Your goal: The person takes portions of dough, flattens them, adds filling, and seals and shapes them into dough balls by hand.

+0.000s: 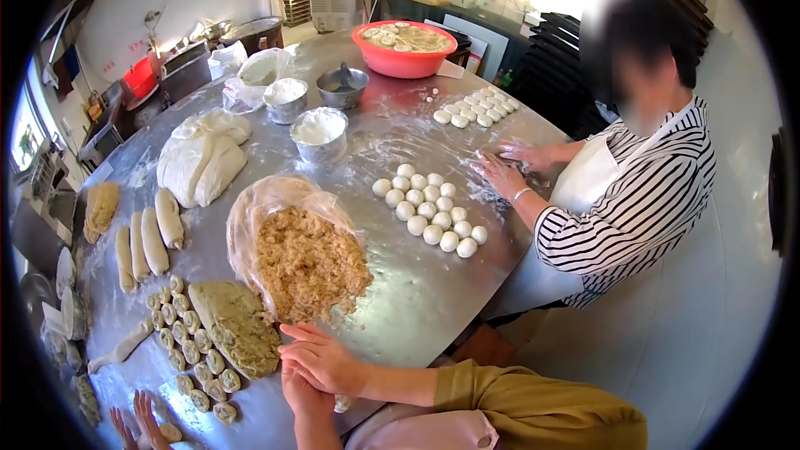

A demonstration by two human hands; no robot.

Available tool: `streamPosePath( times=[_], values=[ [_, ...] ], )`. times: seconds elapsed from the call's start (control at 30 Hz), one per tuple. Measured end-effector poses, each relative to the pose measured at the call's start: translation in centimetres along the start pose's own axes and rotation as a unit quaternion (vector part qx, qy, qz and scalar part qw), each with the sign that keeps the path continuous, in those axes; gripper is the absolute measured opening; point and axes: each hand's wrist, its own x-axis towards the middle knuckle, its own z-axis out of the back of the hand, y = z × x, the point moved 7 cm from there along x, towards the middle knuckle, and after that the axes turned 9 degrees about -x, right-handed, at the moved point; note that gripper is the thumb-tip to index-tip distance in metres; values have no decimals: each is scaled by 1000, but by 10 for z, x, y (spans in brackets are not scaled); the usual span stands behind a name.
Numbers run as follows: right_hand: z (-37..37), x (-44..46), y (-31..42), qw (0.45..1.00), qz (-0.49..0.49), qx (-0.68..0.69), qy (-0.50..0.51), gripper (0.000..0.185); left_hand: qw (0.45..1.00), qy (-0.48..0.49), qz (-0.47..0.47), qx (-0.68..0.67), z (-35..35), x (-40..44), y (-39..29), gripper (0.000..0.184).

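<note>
My right hand [332, 363] lies over my left hand [307, 393] at the table's near edge. The fingers of both are closed together, and whatever they hold is hidden between them. Just beyond my fingertips is a slab of greenish-brown paste [237, 325]. Crumbly orange-brown filling [308, 262] spills from an open clear plastic bag [250, 212] in front of my hands. Left of the paste sit several small rolled dough pieces [191, 352] with swirled ends. A small pale lump [342, 403] shows beside my left wrist.
A co-worker in a striped top [633, 192] presses hands on the floured metal table [400, 275] at right. Several white dough balls [432, 204], a large dough mass [204, 154], dough logs [148, 242], flour bowls [320, 137] and a red basin [404, 58] stand around. Another person's hands [142, 423] show at lower left.
</note>
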Motion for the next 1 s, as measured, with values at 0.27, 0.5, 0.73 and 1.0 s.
streamPosePath(
  times=[0.27, 0.5, 0.73, 1.0],
  values=[
    [-21, -6, -43, 874, -372, 309, 38, 48, 978, 59, -125, 156, -45, -16, -18, 42],
    [-43, -20, -20, 891, -326, 294, 118, 69, 823, 21, -320, 470, -19, -19, -42, 49],
    [-41, -14, -26, 851, -383, 255, 253, 37, 850, 68, -314, 417, -27, -27, -44, 96],
    [-25, 2, -2, 986, -65, 51, 142, 42, 929, 210, -83, 293, -44, -28, -27, 127]
  ],
)
